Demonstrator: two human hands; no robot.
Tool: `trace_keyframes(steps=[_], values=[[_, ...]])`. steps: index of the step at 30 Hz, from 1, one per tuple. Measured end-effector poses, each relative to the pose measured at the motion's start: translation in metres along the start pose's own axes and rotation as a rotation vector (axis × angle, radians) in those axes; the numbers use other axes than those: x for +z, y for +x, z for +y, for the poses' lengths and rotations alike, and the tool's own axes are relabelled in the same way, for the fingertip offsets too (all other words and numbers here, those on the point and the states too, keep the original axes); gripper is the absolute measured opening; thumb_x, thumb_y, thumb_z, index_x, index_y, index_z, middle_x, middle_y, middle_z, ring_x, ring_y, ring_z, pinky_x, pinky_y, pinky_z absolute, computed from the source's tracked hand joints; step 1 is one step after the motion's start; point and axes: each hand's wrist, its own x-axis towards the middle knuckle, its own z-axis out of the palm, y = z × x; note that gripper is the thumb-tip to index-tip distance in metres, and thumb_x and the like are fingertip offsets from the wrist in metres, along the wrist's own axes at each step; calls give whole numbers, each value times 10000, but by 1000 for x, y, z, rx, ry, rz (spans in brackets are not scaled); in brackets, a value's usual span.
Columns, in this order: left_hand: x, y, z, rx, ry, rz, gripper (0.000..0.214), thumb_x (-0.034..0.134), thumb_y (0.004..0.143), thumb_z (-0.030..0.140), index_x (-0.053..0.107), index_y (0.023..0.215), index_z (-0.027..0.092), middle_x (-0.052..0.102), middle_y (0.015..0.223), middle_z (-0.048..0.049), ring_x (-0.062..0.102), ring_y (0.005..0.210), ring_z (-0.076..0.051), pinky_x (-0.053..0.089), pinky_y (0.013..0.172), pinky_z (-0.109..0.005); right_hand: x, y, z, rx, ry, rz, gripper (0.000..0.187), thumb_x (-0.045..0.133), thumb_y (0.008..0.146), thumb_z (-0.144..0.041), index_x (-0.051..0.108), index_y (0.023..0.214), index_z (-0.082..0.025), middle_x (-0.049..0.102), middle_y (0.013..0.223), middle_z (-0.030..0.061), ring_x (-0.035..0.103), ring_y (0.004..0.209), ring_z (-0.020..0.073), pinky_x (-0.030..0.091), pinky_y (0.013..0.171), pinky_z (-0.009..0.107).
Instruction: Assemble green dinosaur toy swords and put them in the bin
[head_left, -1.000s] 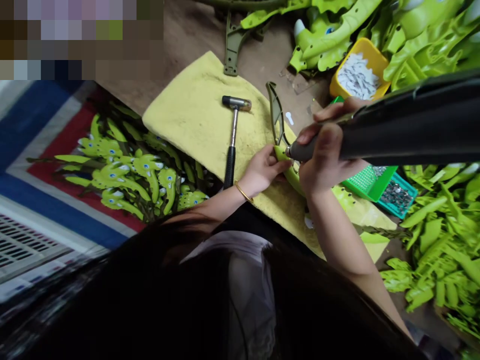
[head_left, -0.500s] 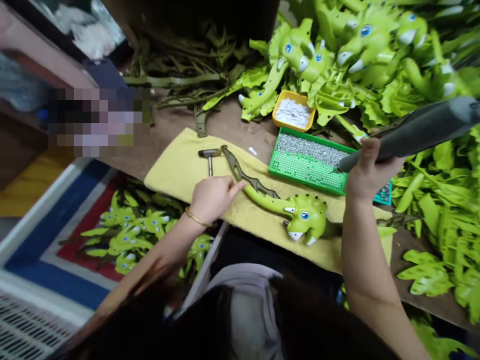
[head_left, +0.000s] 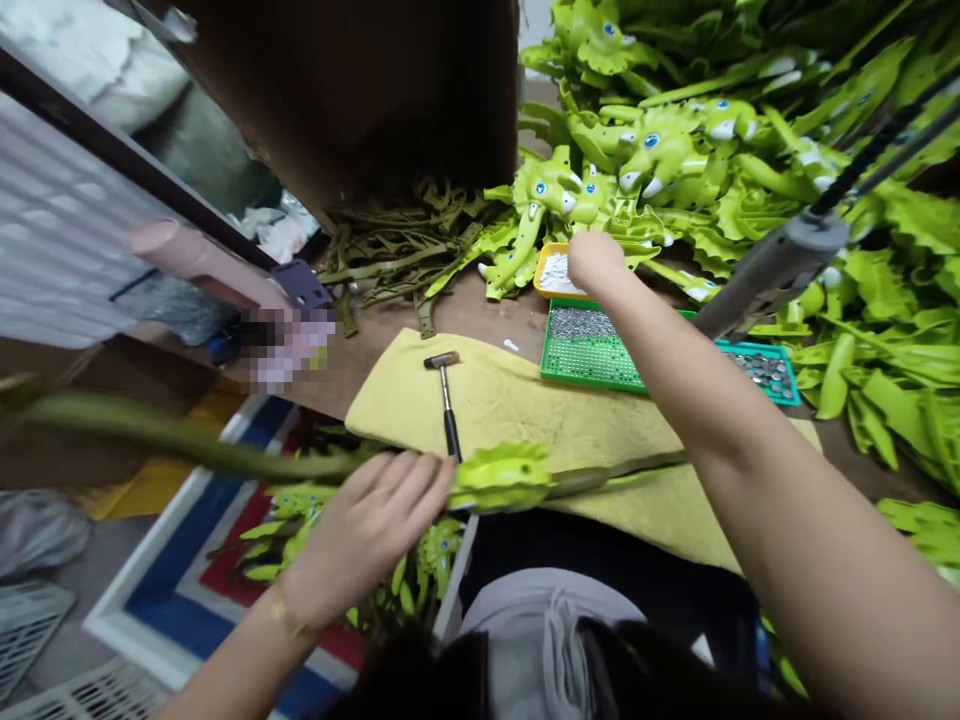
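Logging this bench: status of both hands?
Left hand holding green toy. Right hand at yellow tub, hold unclear. Hammer on cloth, just beyond left hand.

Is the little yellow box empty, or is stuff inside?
Not empty: white pieces show inside the yellow box, though the right hand hides part.

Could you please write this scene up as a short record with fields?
Left hand: closed around a long lime-green and olive plastic toy
Right hand: at the yellow plastic tray of white pieces; fingertips hidden
Work surface: yellow cloth bearing a black-handled metal hammer
Beyond cloth: green perforated plastic tray of small silvery metal pieces
Far right: heaped lime-green plastic dinosaur parts
Tool: grey cylindrical power tool, slanted, in neither hand
Lower left: crate with blue-white-red lining, containing similar toys
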Motion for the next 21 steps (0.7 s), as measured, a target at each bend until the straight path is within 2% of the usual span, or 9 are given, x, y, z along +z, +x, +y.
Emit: trace_keyframes(steps=[2,3,5,7,9,11,15,18,21], values=[[-9,-65,-11,-238,-5,-11,720,441,835,182,295,1529,308,747,988,-19,666,863,-276,481,762,-451,15,11,2,127,-48,-25,231,511,840,-68,687,978,-12,670,987,262,605,1074,344,434,888,489],[-9,-94,-14,-390,-20,-13,733,441,842,268,219,1522,428,750,945,51,674,820,-288,482,712,-469,20,11,2,178,-74,-34,256,486,842,-46,687,994,-9,674,1008,263,609,1084,333,415,909,483],[-4,-138,-16,-719,-57,11,669,470,823,424,242,1415,635,727,878,149,670,790,-317,485,682,-500,25,4,2,222,-101,-40,312,426,849,-18,686,1022,-6,677,1047,265,618,1085,309,378,936,476],[7,-158,-11,-959,-214,47,567,581,755,491,460,1286,651,722,885,141,665,811,-325,505,722,-504,23,-3,2,251,-117,-32,339,399,852,-20,689,1028,-8,677,1063,268,627,1071,295,361,927,463],[20,-154,-2,-1163,-503,56,414,689,685,494,676,1093,428,734,926,64,671,862,-307,532,799,-468,17,-10,0,266,-120,-5,343,402,858,-56,689,1041,-17,668,1092,277,624,1067,297,361,893,452],[33,-135,5,-1335,-757,26,388,718,669,490,696,976,253,739,974,-12,671,912,-296,531,843,-425,10,-19,-7,257,-112,45,361,392,884,-125,664,1104,-36,644,1146,284,620,1044,297,373,839,441],[51,-89,11,-1436,-1144,119,327,709,691,470,629,813,178,647,679,6,595,645,-182,484,628,-294,3,-75,-46,75,206,214,269,422,894,-258,641,986,-133,673,945,167,589,796,211,379,687,354],[56,-62,14,-1430,-1435,233,367,750,670,481,561,730,173,535,563,43,476,512,-108,386,515,-235,7,-144,-83,-180,667,2,168,538,839,-325,575,745,-191,609,700,31,499,621,136,360,596,292],[59,-39,19,-1411,-1664,295,485,733,667,601,543,784,170,536,610,38,459,499,-86,357,490,-223,15,-199,-110,-265,954,-285,235,557,834,-405,560,721,-199,549,624,-13,466,570,111,362,547,265]])
